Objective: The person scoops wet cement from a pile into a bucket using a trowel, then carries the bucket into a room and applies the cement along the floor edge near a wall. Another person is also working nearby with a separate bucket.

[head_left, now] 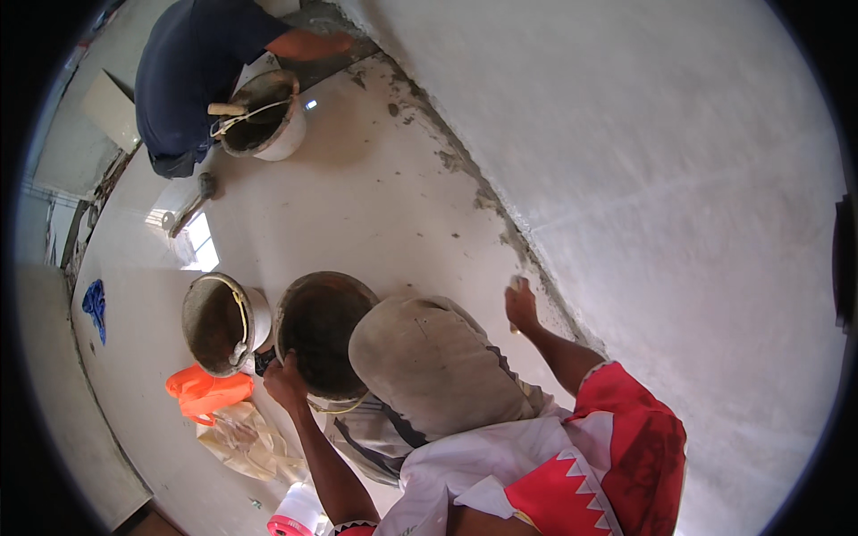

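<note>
while the left hand (284,380) grips the rim of a dark mortar bucket (323,332) on the floor at seven o'clock, the right hand (521,304) closes on a small tool (515,284), blurred, at the wall's (679,179) base at four o'clock.

The single head view looks steeply down from above the person's knee (429,362), close in, facing the floor (357,205) and wall (670,179).

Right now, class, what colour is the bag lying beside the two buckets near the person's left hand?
Bright orange: the bag shows best in the head view.
</note>
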Motion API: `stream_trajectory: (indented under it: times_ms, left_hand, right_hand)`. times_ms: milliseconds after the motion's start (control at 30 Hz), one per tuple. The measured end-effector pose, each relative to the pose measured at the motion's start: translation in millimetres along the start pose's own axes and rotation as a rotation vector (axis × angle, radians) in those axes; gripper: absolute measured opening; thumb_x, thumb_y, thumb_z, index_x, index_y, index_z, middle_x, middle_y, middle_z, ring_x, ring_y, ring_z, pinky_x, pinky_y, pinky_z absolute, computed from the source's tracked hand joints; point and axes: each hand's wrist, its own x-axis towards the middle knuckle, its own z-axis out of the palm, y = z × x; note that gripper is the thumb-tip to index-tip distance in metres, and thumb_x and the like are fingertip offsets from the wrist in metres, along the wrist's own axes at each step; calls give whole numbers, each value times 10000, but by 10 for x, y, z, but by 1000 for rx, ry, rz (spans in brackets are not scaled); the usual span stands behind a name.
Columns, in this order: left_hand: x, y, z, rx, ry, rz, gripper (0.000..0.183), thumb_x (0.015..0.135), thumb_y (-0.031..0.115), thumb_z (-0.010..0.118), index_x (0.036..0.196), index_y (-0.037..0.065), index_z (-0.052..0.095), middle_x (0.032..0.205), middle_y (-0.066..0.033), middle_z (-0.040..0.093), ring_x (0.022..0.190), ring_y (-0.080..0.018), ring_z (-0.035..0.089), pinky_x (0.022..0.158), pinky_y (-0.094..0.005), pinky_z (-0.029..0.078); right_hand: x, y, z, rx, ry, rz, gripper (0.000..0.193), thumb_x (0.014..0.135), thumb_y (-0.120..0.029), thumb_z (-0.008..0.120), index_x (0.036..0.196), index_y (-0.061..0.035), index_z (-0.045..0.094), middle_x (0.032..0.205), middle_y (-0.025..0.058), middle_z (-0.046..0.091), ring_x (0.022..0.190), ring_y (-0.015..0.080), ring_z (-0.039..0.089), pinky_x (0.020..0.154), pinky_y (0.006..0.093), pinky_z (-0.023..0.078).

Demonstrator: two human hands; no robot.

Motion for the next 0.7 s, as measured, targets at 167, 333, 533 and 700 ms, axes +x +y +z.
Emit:
stream_trajectory:
  times_ms: [167,333,533,700]
  left_hand:
    - [95,-6,4,128,9,103,450,799,378,662,799,-72,665,767,-273,637,743,-435,611,717,-520,444]
    - [51,-21,15,71,-9,73,455,798,383,665,789,-72,665,749,-261,637,718,-421,604,694,-511,440]
    - [-21,-13,-38,31,-6,57,445,800,379,667,786,-66,674,724,-244,640,688,-398,605,684,-504,439]
    - [50,-57,-28,132,-22,50,423,804,365,667,787,-57,683,728,-235,654,669,-392,615,677,-487,455]
  right_hand:
    - [525,-256,361,-48,-66,14,485,895,-237,553,1279,24,409,976,357,630,930,522,619,812,558,503]
    - [433,13,229,-51,8,80,470,902,-255,534,1257,30,416,956,360,627,924,516,622,811,568,501]
    - [-185,456,-378,-94,-32,200,433,907,-214,524,1259,8,405,1002,353,618,936,524,608,801,579,483]
    - [-552,224,-452,-27,-51,119,447,901,-253,571,1243,-5,423,998,341,618,942,514,609,799,564,478]
